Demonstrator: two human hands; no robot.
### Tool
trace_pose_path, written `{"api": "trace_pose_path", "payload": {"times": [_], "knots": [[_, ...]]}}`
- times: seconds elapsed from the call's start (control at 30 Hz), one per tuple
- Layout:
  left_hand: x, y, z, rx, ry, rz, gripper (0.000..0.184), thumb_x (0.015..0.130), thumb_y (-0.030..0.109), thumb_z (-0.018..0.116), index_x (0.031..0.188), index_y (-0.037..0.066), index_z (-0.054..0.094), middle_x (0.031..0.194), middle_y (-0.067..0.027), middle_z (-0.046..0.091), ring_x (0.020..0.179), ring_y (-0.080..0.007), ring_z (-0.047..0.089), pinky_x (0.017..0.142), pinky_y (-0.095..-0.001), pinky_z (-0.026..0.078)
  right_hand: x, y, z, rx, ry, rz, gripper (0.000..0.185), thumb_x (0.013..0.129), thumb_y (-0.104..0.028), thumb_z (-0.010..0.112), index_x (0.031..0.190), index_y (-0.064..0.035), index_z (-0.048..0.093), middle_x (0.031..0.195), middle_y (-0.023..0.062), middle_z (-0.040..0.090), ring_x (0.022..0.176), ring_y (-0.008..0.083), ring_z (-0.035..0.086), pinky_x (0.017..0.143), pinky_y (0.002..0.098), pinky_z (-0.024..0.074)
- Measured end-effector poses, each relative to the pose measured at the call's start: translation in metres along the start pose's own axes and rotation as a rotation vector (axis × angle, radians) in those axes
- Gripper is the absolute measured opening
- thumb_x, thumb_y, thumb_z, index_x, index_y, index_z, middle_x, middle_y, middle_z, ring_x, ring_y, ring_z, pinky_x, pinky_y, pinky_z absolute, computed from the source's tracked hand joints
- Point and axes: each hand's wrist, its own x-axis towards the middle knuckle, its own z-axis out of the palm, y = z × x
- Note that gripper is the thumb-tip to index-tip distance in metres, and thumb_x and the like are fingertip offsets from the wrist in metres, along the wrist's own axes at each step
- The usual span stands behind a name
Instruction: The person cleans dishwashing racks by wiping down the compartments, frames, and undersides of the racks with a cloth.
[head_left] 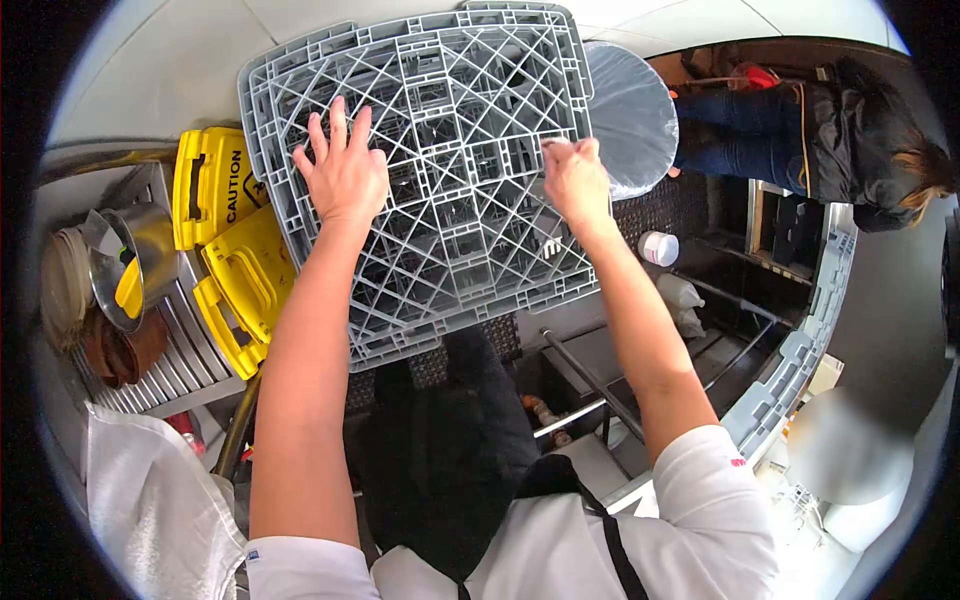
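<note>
Our piece here is the gray plastic crate (468, 275), its open lattice face turned toward us and spread before our body, above the dark floor mat (500, 338); we cannot tell whether it lies flat or stands tilted, nor exactly what carries it. Our left hand (345, 185) rests on the lattice toward its left side, palm down and fingers fanned apart, probably to spread the pressure and steady the frame. Our right hand (578, 185) is near the right edge, its fingers drawn together into a loose fist against the ribs; we cannot tell whether they clamp a rib or pinch something small and pale. With our hands this far apart, the wide frame seems well balanced between them. Just beyond the right edge sits a round bin (640, 110) covered in clear plastic, with a white tub (658, 248) below it in our view. Along the left edge are yellow caution signs (205, 195), seemingly stowed upright to save room. Farther left, the ridged metal desk (185, 350) holds a steel pot (155, 250) and a brown bowl (125, 345), the ridges perhaps meant for draining, while a white cloth (150, 480) hangs near its lower corner. Another person (870, 140) is well apart, at upper right.
</note>
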Motion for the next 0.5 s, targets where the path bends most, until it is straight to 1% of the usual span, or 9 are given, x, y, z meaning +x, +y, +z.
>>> {"api": "trace_pose_path", "payload": {"times": [0.13, 0.17, 0.2, 0.27, 0.33, 0.37, 0.4, 0.47, 0.5], "knots": [[0.000, 0.000, -0.003, -0.032, -0.002, -0.008, 0.054, 0.087, 0.026, 0.060, 0.139, 0.022, 0.050, 0.156, -0.0039, 0.031, 0.143, -0.0329, 0.027, 0.110, -0.0590, 0.023, -0.010, 0.007, -0.014, 0.096, -0.048, -0.060, 0.024, 0.093, -0.024, 0.060, 0.104, -0.0072, 0.072, 0.075, 0.0227, 0.064, 0.072, 0.0393, 0.064, 0.067, 0.0472, 0.0535], [-0.001, -0.001, -0.002, -0.014, 0.031, 0.007, 0.055, 0.086, 0.024, 0.060, 0.140, 0.021, 0.049, 0.154, -0.0047, 0.032, 0.141, -0.0331, 0.030, 0.108, -0.0575, 0.027, -0.009, 0.003, -0.026, 0.384, -0.129, 0.080, 0.030, 0.093, -0.025, 0.060, 0.113, -0.0061, 0.070, 0.065, 0.0201, 0.065, 0.062, 0.0374, 0.065, 0.063, 0.0443, 0.0533], [-0.001, -0.001, -0.001, -0.023, 0.023, 0.003, 0.055, 0.086, 0.025, 0.060, 0.140, 0.022, 0.049, 0.155, -0.0045, 0.032, 0.141, -0.0330, 0.030, 0.108, -0.0576, 0.027, -0.004, -0.009, -0.042, 0.716, -0.318, 0.484, 0.027, 0.092, -0.025, 0.063, 0.108, -0.0055, 0.073, 0.059, 0.0187, 0.063, 0.060, 0.0374, 0.065, 0.064, 0.0421, 0.0523], [-0.001, -0.003, 0.000, -0.012, 0.029, 0.011, 0.056, 0.086, 0.026, 0.060, 0.141, 0.022, 0.049, 0.155, -0.0042, 0.032, 0.141, -0.0326, 0.030, 0.108, -0.0575, 0.027, -0.002, -0.009, -0.033, 0.770, -0.259, 0.548, 0.027, 0.094, -0.024, 0.061, 0.109, -0.0038, 0.072, 0.070, 0.0213, 0.065, 0.067, 0.0378, 0.065, 0.067, 0.0435, 0.0520], [-0.002, -0.002, 0.000, -0.010, 0.018, 0.006, 0.056, 0.086, 0.026, 0.059, 0.141, 0.023, 0.049, 0.155, -0.0036, 0.031, 0.141, -0.0324, 0.030, 0.108, -0.0575, 0.027, -0.028, 0.011, 0.023, 0.002, 0.033, 0.082, 0.025, 0.095, -0.021, 0.059, 0.111, -0.0046, 0.069, 0.084, 0.0247, 0.063, 0.076, 0.0405, 0.063, 0.070, 0.0454, 0.0518], [-0.002, -0.002, 0.000, -0.008, 0.014, 0.005, 0.056, 0.086, 0.026, 0.059, 0.141, 0.023, 0.049, 0.155, -0.0035, 0.032, 0.141, -0.0323, 0.030, 0.108, -0.0575, 0.027, -0.040, -0.012, 0.023, 0.002, 0.015, 0.232, 0.025, 0.095, -0.020, 0.058, 0.112, -0.0045, 0.067, 0.095, 0.0291, 0.059, 0.082, 0.0441, 0.060, 0.074, 0.0485, 0.0505], [-0.001, -0.002, 0.000, -0.004, 0.012, 0.003, 0.055, 0.087, 0.025, 0.059, 0.141, 0.023, 0.049, 0.155, -0.0034, 0.032, 0.141, -0.0322, 0.030, 0.108, -0.0575, 0.027, -0.050, -0.018, 0.025, 0.036, 0.094, 0.184, 0.026, 0.094, -0.019, 0.059, 0.115, -0.0051, 0.065, 0.090, 0.0290, 0.059, 0.081, 0.0455, 0.060, 0.074, 0.0502, 0.0499], [-0.002, -0.002, -0.003, -0.003, 0.014, 0.000, 0.055, 0.087, 0.025, 0.059, 0.141, 0.023, 0.049, 0.156, -0.0028, 0.032, 0.141, -0.0322, 0.030, 0.108, -0.0578, 0.027, -0.063, -0.028, 0.005, 0.064, -0.070, 0.236, 0.021, 0.094, -0.024, 0.060, 0.109, -0.0122, 0.068, 0.094, 0.0255, 0.060, 0.083, 0.0437, 0.063, 0.072, 0.0493, 0.0530], [-0.001, -0.001, -0.003, 0.001, 0.014, 0.001, 0.055, 0.087, 0.025, 0.059, 0.141, 0.023, 0.049, 0.156, -0.0026, 0.031, 0.141, -0.0321, 0.030, 0.108, -0.0579, 0.028, -0.075, -0.028, 0.000, 0.101, -0.097, 0.143, 0.021, 0.093, -0.023, 0.060, 0.109, -0.0122, 0.068, 0.094, 0.0245, 0.060, 0.080, 0.0439, 0.064, 0.071, 0.0500, 0.0531]]}}
